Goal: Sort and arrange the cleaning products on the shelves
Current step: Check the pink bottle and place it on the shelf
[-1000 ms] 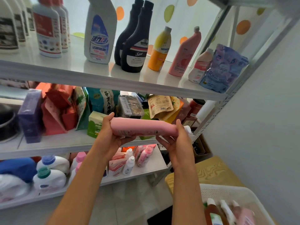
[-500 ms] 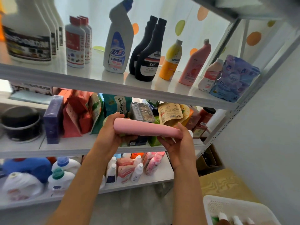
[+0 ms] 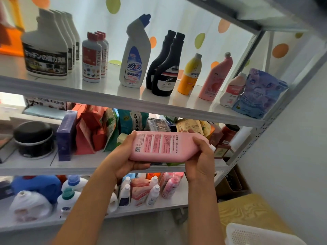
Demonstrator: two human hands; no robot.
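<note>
A pink bottle [image 3: 162, 146] lies sideways in front of the middle shelf, its printed back label turned toward me and its white cap pointing right. My left hand [image 3: 122, 159] grips its base end. My right hand [image 3: 200, 160] grips its neck end. On the upper shelf [image 3: 109, 96] stand white spray bottles [image 3: 46, 50], red-capped stain bottles [image 3: 92, 58], a grey toilet cleaner [image 3: 135, 55], two black bottles [image 3: 168, 68], a yellow bottle [image 3: 190, 75], a matching pink bottle [image 3: 216, 77], a small white bottle [image 3: 231, 91] and a blue pouch [image 3: 260, 93].
The middle shelf [image 3: 77, 165] holds food packets, a purple box [image 3: 66, 137] and a black pot [image 3: 33, 138]. Detergent jugs and small bottles crowd the bottom shelf [image 3: 169, 203]. A white basket [image 3: 256, 235] sits at the lower right beside a yellow mat [image 3: 247, 209]. A grey wall closes the right side.
Both hands have rolled the pink bottle so its label side faces me, keeping it level. The view has shifted up and left, and the basket has slid toward the frame's corner.
</note>
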